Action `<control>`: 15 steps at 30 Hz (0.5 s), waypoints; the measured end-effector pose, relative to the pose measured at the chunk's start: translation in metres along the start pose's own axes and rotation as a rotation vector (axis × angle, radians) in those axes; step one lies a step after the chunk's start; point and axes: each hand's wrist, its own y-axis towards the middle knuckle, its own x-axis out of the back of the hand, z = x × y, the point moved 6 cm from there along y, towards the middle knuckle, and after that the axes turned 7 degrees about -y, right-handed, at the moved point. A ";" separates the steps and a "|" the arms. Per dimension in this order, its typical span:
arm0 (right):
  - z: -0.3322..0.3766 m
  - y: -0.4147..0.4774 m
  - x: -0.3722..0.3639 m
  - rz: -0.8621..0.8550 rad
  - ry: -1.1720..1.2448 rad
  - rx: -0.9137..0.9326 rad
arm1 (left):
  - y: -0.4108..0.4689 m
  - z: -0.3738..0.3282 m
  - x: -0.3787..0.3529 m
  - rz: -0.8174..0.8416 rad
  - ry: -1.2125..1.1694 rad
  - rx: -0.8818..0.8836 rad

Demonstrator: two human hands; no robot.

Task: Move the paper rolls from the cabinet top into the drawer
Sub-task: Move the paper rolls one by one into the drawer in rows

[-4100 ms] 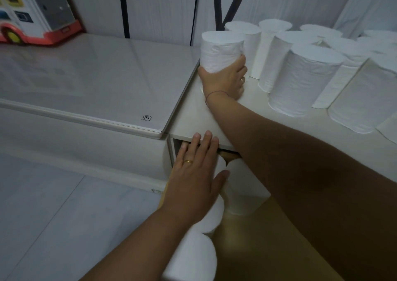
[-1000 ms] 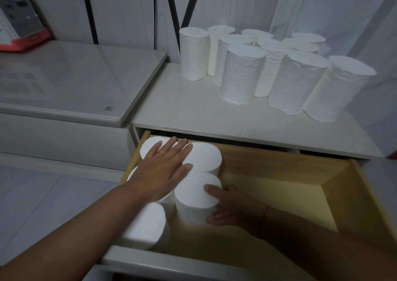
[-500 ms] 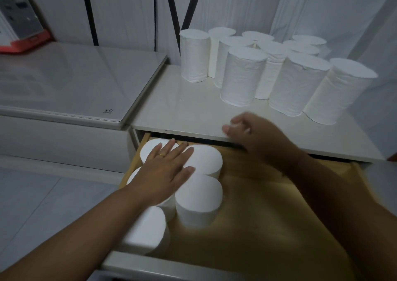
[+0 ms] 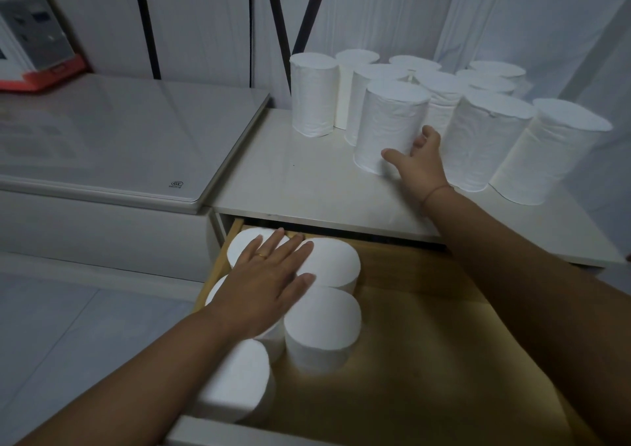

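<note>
Several white paper rolls stand upright on the white cabinet top (image 4: 300,179), the leftmost roll (image 4: 312,94) near the wall. My right hand (image 4: 421,165) reaches over the cabinet's front edge and wraps thumb and fingers around the lower right side of the front roll (image 4: 389,121), which still stands on the top. Below, the wooden drawer (image 4: 426,360) is pulled out. Several rolls (image 4: 322,326) stand on end in its left part. My left hand (image 4: 269,281) lies flat and spread on their tops, holding nothing.
A lower white unit with a glossy lid (image 4: 129,138) adjoins the cabinet on the left, with a red and white toy-like box (image 4: 30,43) at its back. A white curtain (image 4: 512,19) hangs behind the rolls. The drawer's right part shows bare wood.
My right hand left the roll it set in the drawer, rose over the cabinet edge and reached the front roll on top. The left hand stayed flat on the drawer rolls.
</note>
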 end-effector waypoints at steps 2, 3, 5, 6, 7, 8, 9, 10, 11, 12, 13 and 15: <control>-0.001 -0.003 -0.001 0.002 -0.004 0.011 | 0.000 0.001 -0.001 0.001 -0.001 0.000; -0.002 -0.005 -0.002 0.014 -0.012 0.025 | 0.000 0.001 -0.001 0.002 0.001 -0.002; -0.002 -0.010 -0.006 0.051 -0.037 0.069 | 0.001 0.001 -0.001 0.000 0.006 -0.007; -0.001 -0.012 -0.008 0.056 -0.048 0.088 | 0.001 0.001 -0.001 -0.005 0.006 -0.008; 0.001 -0.011 -0.009 0.048 -0.051 0.099 | 0.001 0.001 -0.001 -0.009 0.006 -0.009; 0.004 -0.009 -0.009 0.032 -0.044 0.105 | 0.001 0.000 -0.001 -0.010 0.008 -0.009; 0.008 -0.006 -0.011 0.025 -0.026 0.110 | 0.001 0.000 -0.001 -0.010 0.012 -0.010; 0.011 -0.001 -0.013 0.037 -0.004 0.116 | 0.001 0.000 -0.001 -0.010 0.014 -0.010; 0.013 0.004 -0.017 0.070 0.016 0.118 | 0.000 0.000 -0.001 -0.009 0.012 -0.009; 0.015 0.010 -0.022 0.119 0.030 0.115 | 0.000 0.000 -0.001 -0.008 0.011 -0.008; 0.017 0.016 -0.028 0.173 0.042 0.108 | 0.001 0.000 -0.001 -0.007 0.011 -0.008; 0.019 0.026 -0.037 0.260 0.080 0.091 | 0.002 0.000 -0.001 -0.007 0.016 -0.006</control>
